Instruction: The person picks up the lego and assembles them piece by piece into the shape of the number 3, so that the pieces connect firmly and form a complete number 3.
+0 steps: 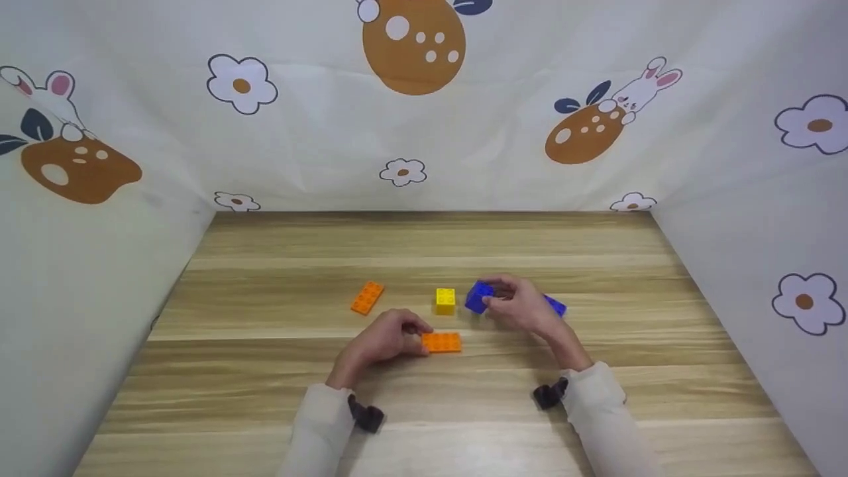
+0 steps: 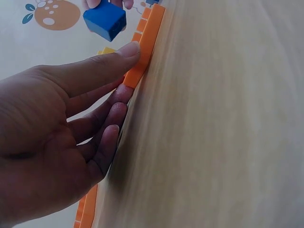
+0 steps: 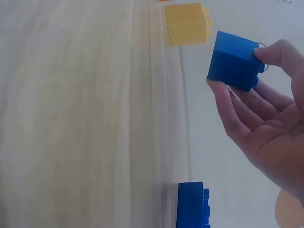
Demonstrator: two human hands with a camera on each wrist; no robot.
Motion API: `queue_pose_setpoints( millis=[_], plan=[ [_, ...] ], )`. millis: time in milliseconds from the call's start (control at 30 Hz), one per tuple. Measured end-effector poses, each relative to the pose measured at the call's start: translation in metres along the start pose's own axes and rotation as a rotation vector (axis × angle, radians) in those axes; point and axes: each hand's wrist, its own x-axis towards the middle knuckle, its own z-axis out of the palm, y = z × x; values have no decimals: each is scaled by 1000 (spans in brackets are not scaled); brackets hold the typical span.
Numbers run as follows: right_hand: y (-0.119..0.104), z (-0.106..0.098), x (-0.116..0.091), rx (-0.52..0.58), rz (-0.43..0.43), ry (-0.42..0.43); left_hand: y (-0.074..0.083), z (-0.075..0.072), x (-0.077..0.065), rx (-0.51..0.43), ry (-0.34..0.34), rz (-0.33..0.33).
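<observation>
Printed cloth (image 1: pixel 311 146) beyond fingers of both hands. Wooden table (image 1: pixel 464 430) beneath. Left hand (image 1: pixel 387 338): thumb and fingers clamped on end of flat orange brick (image 1: pixel 442 342), brick extending right from fingertips. Right hand (image 1: pixel 523 305): thumb and fingers pinching blue block (image 1: pixel 477 298), raised above table. Second orange brick (image 1: pixel 367 298) left of and beyond left fingers. Longer blue brick (image 1: pixel 555 305) right of right fingers, partly hidden by hand. Yellow block (image 1: pixel 445 301) on table, just left of right fingertips.

No txt, nos., brands or signs legible in any view.
</observation>
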Motion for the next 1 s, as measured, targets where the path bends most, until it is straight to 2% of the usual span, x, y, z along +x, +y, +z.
queue_pose_setpoints(
  millis=[167,300,500,667,800,1000],
  plan=[
    [1,0,0,8,-130,-23,1,-1,0,-7,-1,4],
    [0,0,-1,-10,-210,-40,3,-1,1,-21,-4,-21],
    [-9,3,-8,-47,-162,-94,4,1,1,-4,-11,-22],
    [-18,10,-12,-21,-109,-143,2,1,1,4,-12,-24],
    [-21,16,-13,-10,-116,-195,1,1,1,6,-14,-28],
    [-23,23,-14,-81,-127,-257,0,-1,1,6,-16,-13]
  ],
)
